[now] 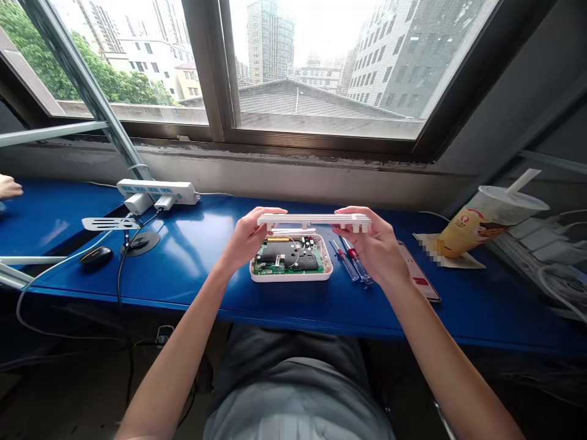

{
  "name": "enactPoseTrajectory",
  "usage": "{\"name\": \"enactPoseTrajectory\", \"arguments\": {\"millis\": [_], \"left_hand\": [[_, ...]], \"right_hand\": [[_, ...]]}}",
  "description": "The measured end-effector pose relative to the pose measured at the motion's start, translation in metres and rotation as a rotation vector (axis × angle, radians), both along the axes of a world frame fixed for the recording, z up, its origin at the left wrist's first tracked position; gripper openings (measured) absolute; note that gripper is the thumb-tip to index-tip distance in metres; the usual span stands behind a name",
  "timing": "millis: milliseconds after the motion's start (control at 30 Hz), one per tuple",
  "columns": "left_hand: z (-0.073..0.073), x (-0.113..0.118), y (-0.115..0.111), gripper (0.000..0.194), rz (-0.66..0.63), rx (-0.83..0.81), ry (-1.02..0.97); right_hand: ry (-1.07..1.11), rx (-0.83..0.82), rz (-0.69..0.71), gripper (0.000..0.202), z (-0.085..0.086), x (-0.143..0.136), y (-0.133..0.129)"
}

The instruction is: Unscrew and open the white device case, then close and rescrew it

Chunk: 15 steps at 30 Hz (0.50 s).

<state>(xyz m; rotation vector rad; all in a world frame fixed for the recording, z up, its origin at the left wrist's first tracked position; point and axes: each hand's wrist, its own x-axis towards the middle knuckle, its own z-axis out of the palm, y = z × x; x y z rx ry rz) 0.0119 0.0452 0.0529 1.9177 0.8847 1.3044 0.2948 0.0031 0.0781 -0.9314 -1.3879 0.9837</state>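
Both my hands hold a thin white plastic cover (314, 219) level and edge-on, raised over the table. My left hand (247, 237) grips its left end; my right hand (375, 245) grips the right end, where small white tabs stick down. Below and just beyond the cover's lower edge lies an open white casing (293, 277) with a green circuit board (275, 264) and black parts inside. A thin white strip shows behind the casing. Screwdrivers (351, 269) with clear handles and red collars lie right of the casing, near my right hand.
A phone (424, 282) lies right of the screwdrivers, partly behind my right wrist. Farther right, a drink cup (477, 223) with a straw leans on a napkin. On the left are a power strip (178, 192), a stand (149, 242), a black mouse (96, 255), cables and another person's hand (8, 187).
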Motion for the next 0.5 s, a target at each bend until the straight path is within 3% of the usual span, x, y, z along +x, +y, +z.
{"name": "enactPoseTrajectory", "arguments": {"millis": [200, 400, 500], "left_hand": [[0.0036, -0.0007, -0.0005, 0.035, 0.074, 0.165, 0.076], [-0.0007, 0.0030, -0.0027, 0.039, 0.115, 0.193, -0.014], [-0.0023, 0.0064, -0.0034, 0.035, 0.116, 0.185, -0.055]], "right_hand": [[0.150, -0.203, 0.072, 0.052, 0.0016, 0.0087, 0.0049], [0.271, -0.321, 0.092, 0.032, 0.0025, 0.0081, 0.0051], [0.251, -0.341, 0.093, 0.031, 0.0021, 0.0070, 0.0058]]}}
